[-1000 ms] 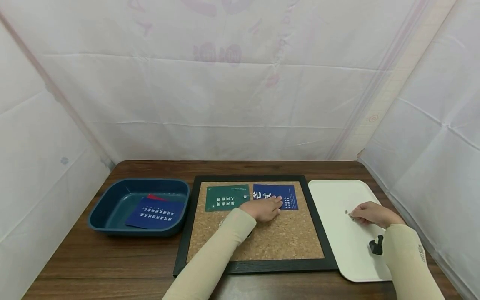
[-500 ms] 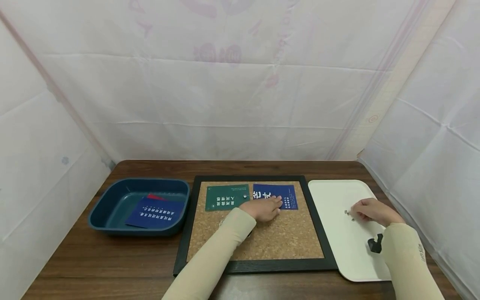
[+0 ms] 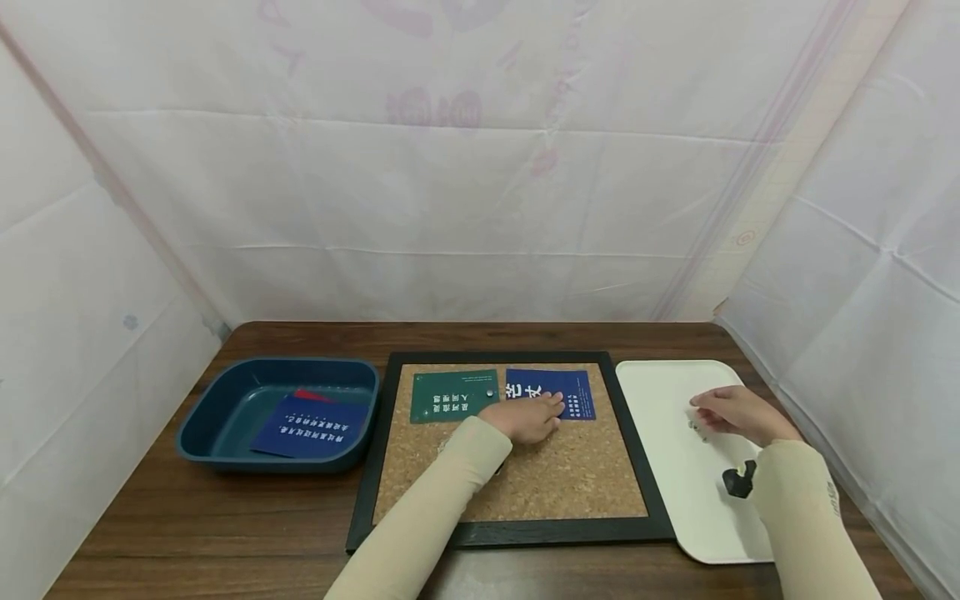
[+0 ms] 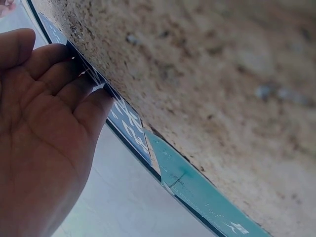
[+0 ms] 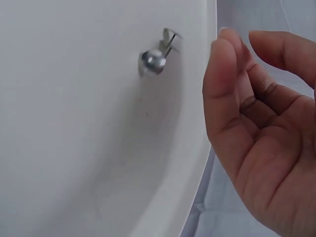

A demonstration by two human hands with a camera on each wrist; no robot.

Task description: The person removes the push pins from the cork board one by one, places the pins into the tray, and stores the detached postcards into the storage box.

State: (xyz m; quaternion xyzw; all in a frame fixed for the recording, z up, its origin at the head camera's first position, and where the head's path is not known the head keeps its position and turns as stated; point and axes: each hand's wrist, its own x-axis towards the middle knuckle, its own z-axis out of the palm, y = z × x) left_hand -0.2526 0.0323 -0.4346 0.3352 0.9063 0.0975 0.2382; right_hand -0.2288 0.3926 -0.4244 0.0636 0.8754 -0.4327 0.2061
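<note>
My left hand (image 3: pixel 528 418) lies palm down on a blue printed card (image 3: pixel 579 393), with straight fingers touching its lower part. This card rests on a cork board (image 3: pixel 570 483) in a black frame, beside a green printed card (image 3: pixel 453 396) that has silver pins at its corners. Over the white tray (image 3: pixel 720 525) on the right, my right hand (image 3: pixel 744 413) hovers with bent, loose fingers. The right wrist view shows a gap between thumb and fingertips and nothing in it. Silver thumbtacks (image 5: pixel 153 61) lie on the tray close to that hand.
A teal basin (image 3: pixel 197 442) at the left holds another blue card (image 3: pixel 311 427) and a red one (image 3: pixel 311 394) partly beneath it. The board stands between basin and tray on a brown wooden table (image 3: pixel 225 533). White sheeting (image 3: pixel 480 192) walls off the back and sides.
My right hand has lifted away from the thumbtacks and shifted slightly left and toward the back of the tray. The left hand has stayed on the blue card.
</note>
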